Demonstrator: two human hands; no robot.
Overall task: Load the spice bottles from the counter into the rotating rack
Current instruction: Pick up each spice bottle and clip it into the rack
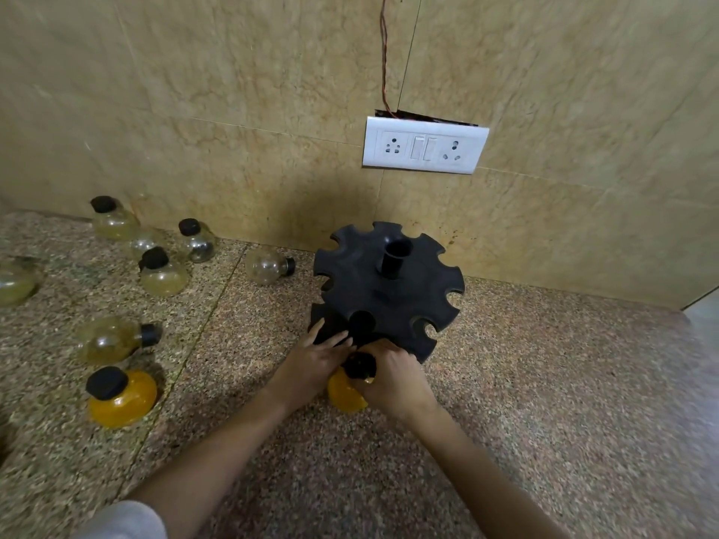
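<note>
A black rotating rack (389, 293) with notched slots around its rim stands on the counter near the wall. My right hand (393, 377) grips a bulb-shaped bottle of orange spice (344, 394) with a black cap, right at the rack's front edge. My left hand (315, 359) rests beside it, fingers touching the rack's lower front rim. Several more bulb-shaped bottles lie or stand to the left, among them an orange one (120, 398), a pale one on its side (109, 340) and a clear one on its side (268, 266).
The speckled granite counter (544, 402) meets a beige tiled wall. A white socket and switch plate (424, 145) hangs on the wall above the rack, with a thin wire running up from it. More pale bottles (163, 272) stand at the back left.
</note>
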